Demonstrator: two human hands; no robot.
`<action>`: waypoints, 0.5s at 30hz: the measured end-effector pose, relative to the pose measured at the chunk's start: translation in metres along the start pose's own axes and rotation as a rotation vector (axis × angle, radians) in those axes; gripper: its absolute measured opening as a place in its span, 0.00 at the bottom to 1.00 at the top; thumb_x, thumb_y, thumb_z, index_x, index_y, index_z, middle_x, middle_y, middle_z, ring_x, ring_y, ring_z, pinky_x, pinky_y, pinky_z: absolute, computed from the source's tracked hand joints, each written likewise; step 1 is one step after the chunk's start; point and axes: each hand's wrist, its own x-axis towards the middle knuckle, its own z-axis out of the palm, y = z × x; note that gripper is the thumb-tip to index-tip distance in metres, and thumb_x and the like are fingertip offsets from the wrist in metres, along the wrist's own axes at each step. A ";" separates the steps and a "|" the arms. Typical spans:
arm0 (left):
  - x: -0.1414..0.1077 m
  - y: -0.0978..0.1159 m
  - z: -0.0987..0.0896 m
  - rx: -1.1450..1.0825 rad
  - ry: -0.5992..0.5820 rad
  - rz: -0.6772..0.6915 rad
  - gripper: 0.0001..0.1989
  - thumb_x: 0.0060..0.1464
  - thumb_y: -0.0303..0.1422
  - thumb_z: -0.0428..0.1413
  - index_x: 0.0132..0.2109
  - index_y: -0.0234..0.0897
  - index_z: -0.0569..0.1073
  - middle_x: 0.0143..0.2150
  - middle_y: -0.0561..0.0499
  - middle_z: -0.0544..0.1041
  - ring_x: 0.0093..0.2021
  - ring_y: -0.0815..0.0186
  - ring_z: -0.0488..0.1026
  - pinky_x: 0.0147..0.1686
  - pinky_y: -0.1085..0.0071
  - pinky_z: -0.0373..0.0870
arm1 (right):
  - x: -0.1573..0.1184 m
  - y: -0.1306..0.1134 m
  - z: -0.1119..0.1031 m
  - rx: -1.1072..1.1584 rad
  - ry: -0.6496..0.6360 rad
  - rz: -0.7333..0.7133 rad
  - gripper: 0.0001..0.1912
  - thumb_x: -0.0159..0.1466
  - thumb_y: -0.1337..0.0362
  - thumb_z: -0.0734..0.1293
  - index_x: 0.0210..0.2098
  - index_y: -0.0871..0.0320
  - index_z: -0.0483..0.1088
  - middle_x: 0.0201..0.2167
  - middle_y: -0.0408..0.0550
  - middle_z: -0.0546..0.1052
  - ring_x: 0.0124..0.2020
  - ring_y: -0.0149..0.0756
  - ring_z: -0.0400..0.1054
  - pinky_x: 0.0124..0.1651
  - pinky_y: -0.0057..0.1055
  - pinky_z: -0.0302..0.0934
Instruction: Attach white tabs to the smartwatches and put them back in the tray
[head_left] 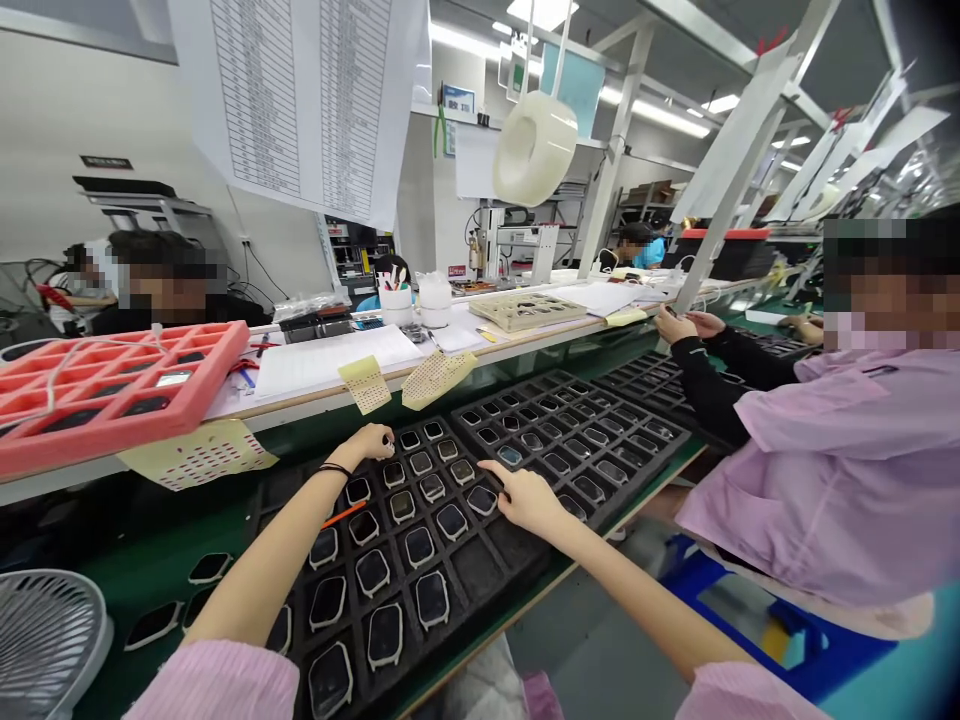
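A black foam tray (477, 574) lies in front of me, its pockets holding several watch cases with dark screens, such as this watch case (431, 598). Over its far left part, my left hand (369, 442) is closed in a pinch on something small, dark and whitish that I cannot make out. My right hand (531, 503) is above the right part of the tray, index finger stretched out near a watch case (481, 499), holding nothing visible. An orange stick-like tool (344, 515) lies across the tray beneath my left forearm.
A second black tray (559, 430) of watch cases adjoins on the right. Loose watch cases (153, 625) and a white fan (49, 640) are at left. A red foam tray (196, 395) stands on the shelf. A co-worker in pink (840, 470) sits at right.
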 end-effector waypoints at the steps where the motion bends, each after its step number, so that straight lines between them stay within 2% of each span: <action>1: 0.001 0.000 0.000 0.001 -0.014 -0.007 0.15 0.61 0.36 0.54 0.52 0.34 0.69 0.50 0.45 0.72 0.45 0.61 0.73 0.43 0.60 0.73 | 0.000 0.000 0.003 -0.002 -0.007 0.004 0.33 0.60 0.72 0.58 0.64 0.53 0.53 0.30 0.50 0.78 0.33 0.42 0.73 0.30 0.28 0.55; 4: 0.007 0.000 -0.002 0.014 -0.053 -0.016 0.15 0.61 0.36 0.54 0.52 0.34 0.69 0.50 0.45 0.72 0.45 0.61 0.73 0.43 0.59 0.73 | -0.001 0.001 0.015 -0.007 -0.024 0.018 0.32 0.59 0.73 0.59 0.63 0.56 0.56 0.32 0.52 0.78 0.33 0.43 0.73 0.29 0.29 0.55; 9: 0.022 0.005 -0.005 0.039 -0.092 -0.015 0.15 0.60 0.36 0.55 0.51 0.34 0.69 0.49 0.45 0.72 0.45 0.61 0.73 0.43 0.59 0.73 | -0.002 0.003 0.023 0.001 -0.011 0.021 0.31 0.61 0.72 0.57 0.64 0.59 0.54 0.34 0.54 0.79 0.34 0.44 0.74 0.31 0.31 0.58; 12: 0.023 0.003 -0.002 0.019 -0.044 0.010 0.14 0.60 0.36 0.55 0.51 0.34 0.70 0.49 0.46 0.73 0.45 0.61 0.73 0.43 0.59 0.73 | -0.001 0.002 0.021 0.032 0.020 0.015 0.29 0.63 0.70 0.58 0.63 0.59 0.55 0.36 0.54 0.79 0.36 0.44 0.74 0.34 0.32 0.61; 15: 0.012 -0.007 0.005 -0.043 0.065 0.041 0.13 0.60 0.36 0.55 0.49 0.33 0.70 0.46 0.46 0.74 0.43 0.62 0.73 0.43 0.60 0.73 | 0.005 -0.002 0.015 0.043 0.084 -0.020 0.26 0.64 0.68 0.58 0.61 0.60 0.59 0.37 0.54 0.78 0.38 0.44 0.74 0.36 0.33 0.63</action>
